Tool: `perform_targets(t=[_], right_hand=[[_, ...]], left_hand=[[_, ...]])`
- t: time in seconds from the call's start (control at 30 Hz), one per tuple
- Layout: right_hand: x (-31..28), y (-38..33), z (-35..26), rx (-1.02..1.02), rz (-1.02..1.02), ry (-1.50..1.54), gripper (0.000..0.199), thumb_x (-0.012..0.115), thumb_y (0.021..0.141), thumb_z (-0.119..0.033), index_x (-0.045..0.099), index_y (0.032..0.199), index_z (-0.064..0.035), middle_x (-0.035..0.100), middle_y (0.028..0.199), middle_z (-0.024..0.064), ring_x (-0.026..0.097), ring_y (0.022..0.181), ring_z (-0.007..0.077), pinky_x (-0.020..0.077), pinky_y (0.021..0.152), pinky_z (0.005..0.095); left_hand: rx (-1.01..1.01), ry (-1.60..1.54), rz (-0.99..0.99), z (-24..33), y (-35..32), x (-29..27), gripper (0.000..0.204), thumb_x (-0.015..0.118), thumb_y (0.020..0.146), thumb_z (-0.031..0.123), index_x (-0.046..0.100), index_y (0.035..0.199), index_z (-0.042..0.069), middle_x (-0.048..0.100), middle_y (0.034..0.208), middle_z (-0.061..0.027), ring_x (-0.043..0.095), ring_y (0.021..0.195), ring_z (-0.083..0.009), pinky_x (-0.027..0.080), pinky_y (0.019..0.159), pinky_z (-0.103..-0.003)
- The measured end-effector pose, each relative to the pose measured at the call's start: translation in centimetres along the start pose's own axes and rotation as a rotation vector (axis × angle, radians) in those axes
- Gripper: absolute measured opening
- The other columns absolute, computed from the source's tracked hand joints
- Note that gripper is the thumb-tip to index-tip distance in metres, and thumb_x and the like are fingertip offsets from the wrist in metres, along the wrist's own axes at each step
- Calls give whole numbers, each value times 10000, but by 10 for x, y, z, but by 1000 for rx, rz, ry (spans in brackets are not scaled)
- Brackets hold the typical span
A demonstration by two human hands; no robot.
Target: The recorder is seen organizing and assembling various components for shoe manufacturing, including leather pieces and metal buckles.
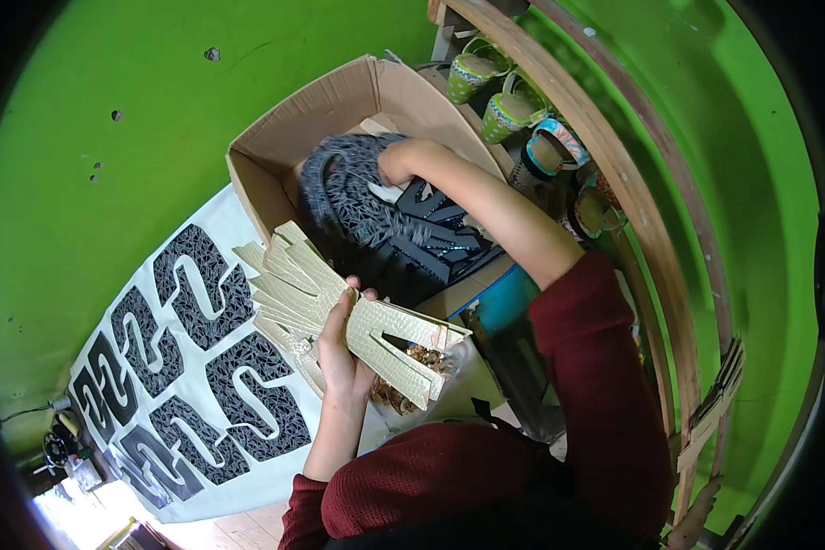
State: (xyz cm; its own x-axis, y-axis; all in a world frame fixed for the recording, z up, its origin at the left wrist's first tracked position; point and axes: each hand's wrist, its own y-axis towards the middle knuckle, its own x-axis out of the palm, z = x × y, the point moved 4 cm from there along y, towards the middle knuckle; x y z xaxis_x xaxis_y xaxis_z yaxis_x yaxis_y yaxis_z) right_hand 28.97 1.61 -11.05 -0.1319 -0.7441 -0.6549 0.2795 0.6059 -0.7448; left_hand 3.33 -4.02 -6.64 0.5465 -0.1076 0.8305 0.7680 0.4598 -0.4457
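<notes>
Gold U-shaped cutouts (pixel 339 307) fanned in left hand (pixel 344 344), closed round stack, below cardboard box (pixel 275 156).
Right hand (pixel 396 165) inside box, on dark patterned pieces (pixel 367 206); grip not discernible.

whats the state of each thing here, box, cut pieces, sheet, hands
cardboard box: open, flaps up, partly filled with dark cut pieces
pale gold cut pieces: fanned stack, gripped in the left hand
right hand: inside the box, reaching among the dark patterned pieces
white sheet: spread flat, dark cut-outs lying on it in rows
finished shoes: lined up on the wooden rack
</notes>
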Motion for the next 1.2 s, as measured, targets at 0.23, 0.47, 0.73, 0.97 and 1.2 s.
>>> perform_targets(t=[0.23,0.47,0.73,0.97,1.2], right_hand=[[-11,-1,6,-73,297,205,265,537,711,-110,658,947,-124,642,896,109,606,831,264,473,722,360],[-40,-97,26,-90,357,279,242,503,743,-94,637,944,-88,626,913,127,592,848,266,455,737,371],[9,-189,-37,-515,479,956,412,531,861,-256,466,1205,-40,557,1105,147,557,973,210,440,812,327],[48,-242,-130,-344,902,802,1077,761,567,-400,141,1346,10,402,1257,236,425,1138,358,373,910,373],[63,-252,-144,-248,945,885,953,734,514,-209,233,1304,-26,515,1068,239,538,955,371,424,838,386]], left_hand=[[43,24,2,3,4,8,307,433,865,114,389,1166,72,517,985,-63,512,869,-176,444,840,-366],[-81,15,-60,-2,5,6,314,430,866,141,397,1162,43,518,989,-64,517,871,-193,441,851,-381],[-8,-35,-219,4,0,13,704,299,846,584,378,1237,4,516,1141,-127,539,945,-240,422,864,-400],[323,111,-217,6,-13,23,606,372,846,524,458,1127,-5,589,958,-124,557,919,-237,431,864,-353],[269,693,-357,17,-60,37,537,577,812,342,428,1191,-7,510,1093,-103,492,1001,-148,394,868,-303]])
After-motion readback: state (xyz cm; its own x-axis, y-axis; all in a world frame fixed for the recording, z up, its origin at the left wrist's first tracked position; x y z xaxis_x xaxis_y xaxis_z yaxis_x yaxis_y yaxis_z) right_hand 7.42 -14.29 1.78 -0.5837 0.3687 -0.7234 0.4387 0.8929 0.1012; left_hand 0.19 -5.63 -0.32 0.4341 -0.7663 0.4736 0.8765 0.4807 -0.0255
